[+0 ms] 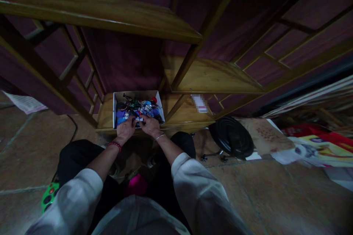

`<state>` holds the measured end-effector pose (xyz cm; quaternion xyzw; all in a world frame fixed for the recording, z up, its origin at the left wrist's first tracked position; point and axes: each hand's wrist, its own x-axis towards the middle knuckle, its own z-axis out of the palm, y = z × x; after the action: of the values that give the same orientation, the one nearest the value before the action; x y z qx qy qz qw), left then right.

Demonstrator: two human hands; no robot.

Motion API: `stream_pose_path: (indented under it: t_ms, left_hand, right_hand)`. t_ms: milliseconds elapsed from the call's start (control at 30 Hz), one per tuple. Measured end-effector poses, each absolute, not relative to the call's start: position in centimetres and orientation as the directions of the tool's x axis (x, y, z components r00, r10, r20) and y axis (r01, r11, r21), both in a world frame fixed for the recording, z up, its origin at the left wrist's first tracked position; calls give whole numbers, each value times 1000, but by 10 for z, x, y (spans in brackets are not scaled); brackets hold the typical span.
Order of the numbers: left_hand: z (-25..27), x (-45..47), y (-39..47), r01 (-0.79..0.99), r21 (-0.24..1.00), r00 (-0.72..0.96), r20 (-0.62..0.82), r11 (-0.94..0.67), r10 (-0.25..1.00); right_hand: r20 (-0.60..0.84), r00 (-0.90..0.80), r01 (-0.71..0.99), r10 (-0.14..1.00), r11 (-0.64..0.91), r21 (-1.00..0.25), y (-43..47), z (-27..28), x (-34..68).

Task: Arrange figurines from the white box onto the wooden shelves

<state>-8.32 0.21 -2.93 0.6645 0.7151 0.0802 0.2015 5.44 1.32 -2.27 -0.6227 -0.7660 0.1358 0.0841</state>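
Note:
An open cardboard box point(115, 107) with pale walls stands on the low wooden shelf, full of small colourful toy-like pieces point(146, 106) in blue, dark green, red and silver. My left hand point(126, 128), with red beads at its wrist, is at the box's front edge, fingers closed. Beside it, my right hand point(150, 125), with a thin bracelet, is closed too. Between the fingertips of both hands sits a small blue-and-white piece point(139, 119). Its exact kind is too small to make out, and the fingers partly cover it.
Wooden shelving point(110, 18) rises around the box, with a beam overhead. A pixelated label point(200, 103) lies on the shelf to the right. A black round stool point(231, 137), bags point(317, 147) and a green object point(49, 196) are on the floor around me.

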Motion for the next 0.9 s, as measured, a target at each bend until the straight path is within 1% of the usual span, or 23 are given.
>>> stream_pose_path:
  t_ms: [167, 367, 433, 533, 600, 667, 800, 900]
  left_hand:
    - [-29, -83, 6, 895, 419, -64, -226, 157, 972]
    - [-28, -84, 7, 865, 478, -57, -207, 152, 977]
    - [-29, -87, 7, 840, 525, -34, -201, 137, 979]
    - [-32, -93, 9, 769, 632, 11, -157, 92, 988]
    - [-34, -95, 10, 717, 695, 30, -122, 64, 992]
    - [-35, -96, 10, 685, 727, 48, -100, 40, 994]
    - [-31, -95, 6, 673, 739, 98, -108, 14, 989]
    - [-26, -95, 3, 689, 724, 97, -121, 21, 988]
  right_hand:
    - [-58, -251, 916, 966, 218, -337, 13, -21, 58]
    - [-38, -249, 900, 968, 217, -377, 16, -24, 59]
    - [-68, -251, 886, 966, 201, -418, 22, -25, 60]
    - [-129, -266, 847, 955, 168, -504, 32, -24, 61]
    - [-132, -297, 813, 946, 178, -555, 35, -25, 63]
    - [-103, -314, 789, 944, 200, -581, 35, -26, 64]
    - [-26, -292, 782, 956, 223, -582, 31, -33, 67]
    - [-34, -292, 765, 956, 212, -608, 34, -38, 67]
